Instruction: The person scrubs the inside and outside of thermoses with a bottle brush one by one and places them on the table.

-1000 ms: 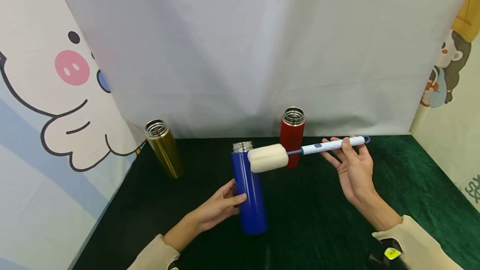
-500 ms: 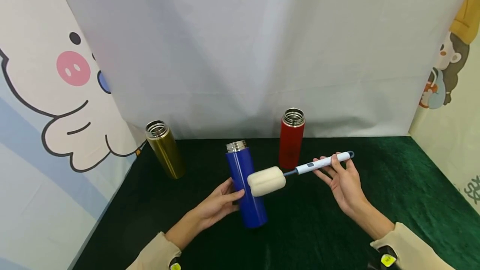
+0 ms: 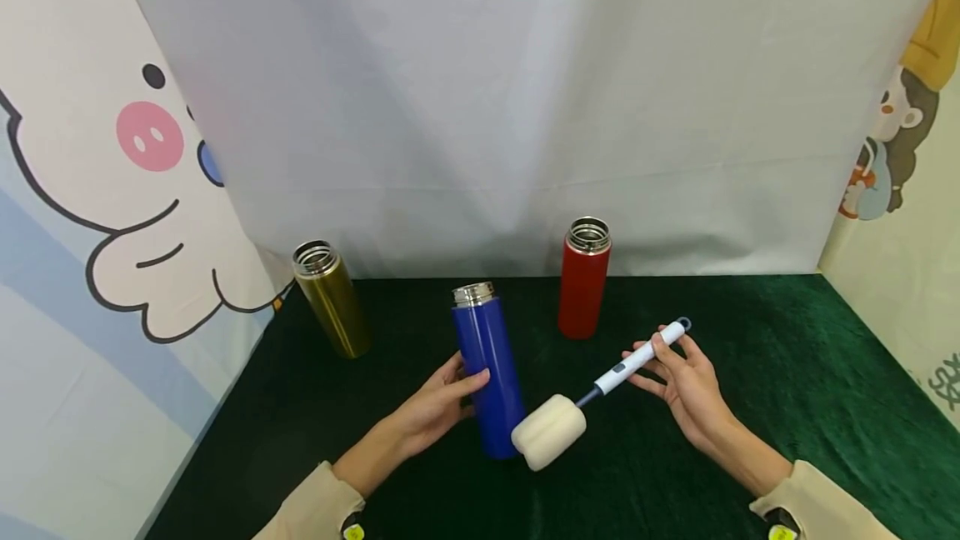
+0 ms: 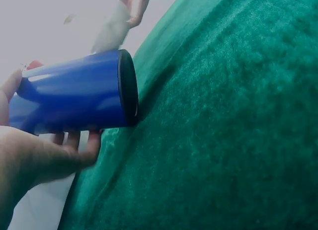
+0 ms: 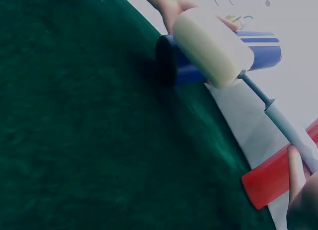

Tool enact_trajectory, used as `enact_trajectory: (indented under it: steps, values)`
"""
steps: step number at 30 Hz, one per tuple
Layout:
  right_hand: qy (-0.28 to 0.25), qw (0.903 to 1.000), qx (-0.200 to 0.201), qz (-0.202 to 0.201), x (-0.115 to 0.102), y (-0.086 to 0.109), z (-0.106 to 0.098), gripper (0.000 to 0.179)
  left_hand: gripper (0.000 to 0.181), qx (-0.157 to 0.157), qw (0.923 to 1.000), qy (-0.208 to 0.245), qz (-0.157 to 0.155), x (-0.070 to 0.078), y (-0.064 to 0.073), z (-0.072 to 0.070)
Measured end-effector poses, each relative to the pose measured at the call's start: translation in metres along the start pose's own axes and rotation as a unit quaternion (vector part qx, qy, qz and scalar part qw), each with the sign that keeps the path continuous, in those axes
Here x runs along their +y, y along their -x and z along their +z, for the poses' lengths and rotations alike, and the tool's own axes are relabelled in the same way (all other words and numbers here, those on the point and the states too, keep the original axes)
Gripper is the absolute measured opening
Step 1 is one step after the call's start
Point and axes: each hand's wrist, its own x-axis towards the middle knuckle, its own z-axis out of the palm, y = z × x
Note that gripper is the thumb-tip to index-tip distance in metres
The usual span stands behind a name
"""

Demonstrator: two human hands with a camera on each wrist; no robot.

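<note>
My left hand (image 3: 431, 407) grips a blue bottle (image 3: 491, 373) by its lower middle, fingers behind and thumb across the front. The bottle has no lid, shows a bare steel threaded neck, and leans slightly to the left. Its dark base (image 4: 129, 88) faces the green cloth in the left wrist view. In my right hand (image 3: 693, 394) a sponge bottle brush (image 3: 637, 365) is pinched by its pale handle between thumb and fingers. The cream sponge head (image 3: 550, 430) points down and left, overlapping the bottle's lower right side in the head view.
An open gold bottle (image 3: 333, 307) stands at the back left of the dark green cloth (image 3: 637, 473). Behind the brush stands an open red bottle (image 3: 583, 286). A white curtain (image 3: 465, 107) closes off the back, with cartoon-printed sheets on both sides.
The brush has swung down, its sponge dropping from near the blue bottle's neck to beside its base. My right hand has moved lower and left. The blue bottle has shifted slightly left.
</note>
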Motion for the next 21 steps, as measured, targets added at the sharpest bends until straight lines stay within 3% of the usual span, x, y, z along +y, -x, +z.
enact_trajectory:
  steps: [4, 8, 15, 18, 21]
  values:
    - [-0.049, 0.9988, 0.007, -0.001, -0.012, -0.007, 0.005, 0.030, 0.073, 0.018, 0.9995, -0.026, 0.004, -0.001, 0.000, 0.002]
    - [-0.147, 0.9891, 0.005, 0.003, -0.027, -0.013, 0.008, 0.021, 0.069, 0.009, 0.9997, -0.016, 0.015, -0.001, 0.002, 0.004]
    - [-0.317, 0.9460, -0.011, 0.066, -0.043, -0.020, 0.010, 0.015, 0.070, -0.041, 0.9987, 0.001, 0.031, -0.003, 0.001, 0.009]
    - [-0.342, 0.9356, -0.007, 0.088, -0.042, -0.021, 0.012, 0.016, 0.070, -0.058, 0.9977, 0.003, 0.036, -0.004, 0.001, 0.010]
    - [-0.328, 0.9399, -0.005, 0.096, -0.038, -0.021, 0.012, 0.016, 0.073, -0.066, 0.9971, 0.010, 0.036, -0.004, 0.001, 0.009]
